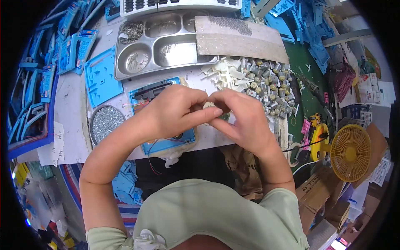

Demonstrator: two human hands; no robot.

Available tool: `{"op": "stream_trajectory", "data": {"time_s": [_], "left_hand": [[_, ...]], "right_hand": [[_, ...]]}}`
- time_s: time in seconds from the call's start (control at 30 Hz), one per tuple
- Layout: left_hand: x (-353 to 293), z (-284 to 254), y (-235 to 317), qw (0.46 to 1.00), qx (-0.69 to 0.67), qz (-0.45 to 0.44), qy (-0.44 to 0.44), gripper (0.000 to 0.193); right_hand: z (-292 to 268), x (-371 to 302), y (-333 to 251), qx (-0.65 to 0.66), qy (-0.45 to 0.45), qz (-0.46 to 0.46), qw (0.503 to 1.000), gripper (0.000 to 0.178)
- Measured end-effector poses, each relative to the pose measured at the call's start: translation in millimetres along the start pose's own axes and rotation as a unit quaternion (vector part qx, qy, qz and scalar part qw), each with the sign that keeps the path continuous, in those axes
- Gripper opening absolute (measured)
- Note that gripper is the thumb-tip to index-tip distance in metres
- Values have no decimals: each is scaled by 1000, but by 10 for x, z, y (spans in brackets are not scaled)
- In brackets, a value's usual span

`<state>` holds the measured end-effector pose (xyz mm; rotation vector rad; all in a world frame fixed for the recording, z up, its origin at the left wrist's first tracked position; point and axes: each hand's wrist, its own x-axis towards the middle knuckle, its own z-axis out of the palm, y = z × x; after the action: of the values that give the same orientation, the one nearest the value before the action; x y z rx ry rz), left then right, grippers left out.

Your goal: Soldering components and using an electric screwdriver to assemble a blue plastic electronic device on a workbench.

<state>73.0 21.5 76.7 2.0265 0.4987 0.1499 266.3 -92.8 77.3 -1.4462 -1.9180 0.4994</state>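
Note:
Over the table, my left hand [177, 110] and my right hand [246, 118] meet fingertip to fingertip. Both are closed around a small cream-coloured round part [208, 105], mostly hidden by the fingers. It resembles the small motors [273, 85] with cream ends piled to the right, though its exact kind cannot be made out. Under my left forearm and hand lies an opened blue plastic casing [189, 136], with a black strip [152, 90] and thin red wires in it. White plastic pieces [227, 71] lie beside the motors, just beyond my right hand.
A round bowl of screws [107, 121] stands left of my forearm. Behind are a steel compartment tray [119, 71], a flat board [241, 39] resting on its right end, and a blue panel [102, 79]. Blue casings [41, 83] fill the left; a yellow fan [351, 152] stands right.

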Motion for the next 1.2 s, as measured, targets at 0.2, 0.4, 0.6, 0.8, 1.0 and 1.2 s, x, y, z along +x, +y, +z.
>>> {"op": "stream_trajectory", "data": {"time_s": [0.2, 0.4, 0.6, 0.8, 1.0, 1.2], "left_hand": [[108, 17, 153, 966, -209, -97, -113, 40], [669, 136, 251, 988, -131, -35, -68, 47], [1505, 71, 213, 997, 46, -63, -14, 53], [2383, -231, -813, 904, 294, -109, 289, 27], [2457, -215, -666, 901, 315, -75, 289, 26], [2593, -156, -937, 836, 444, 82, 314, 15]], "right_hand": [[-15, -280, 127, 237, 50, 106, 964, 45], [-13, -496, 531, 390, 168, 235, 874, 21], [-69, -496, 745, 409, 339, 223, 817, 15], [-67, -486, 778, 510, 311, 171, 783, 16], [-65, -854, 768, 611, 243, 200, 726, 12], [-149, -1005, 695, 621, 214, 235, 717, 13]]}}
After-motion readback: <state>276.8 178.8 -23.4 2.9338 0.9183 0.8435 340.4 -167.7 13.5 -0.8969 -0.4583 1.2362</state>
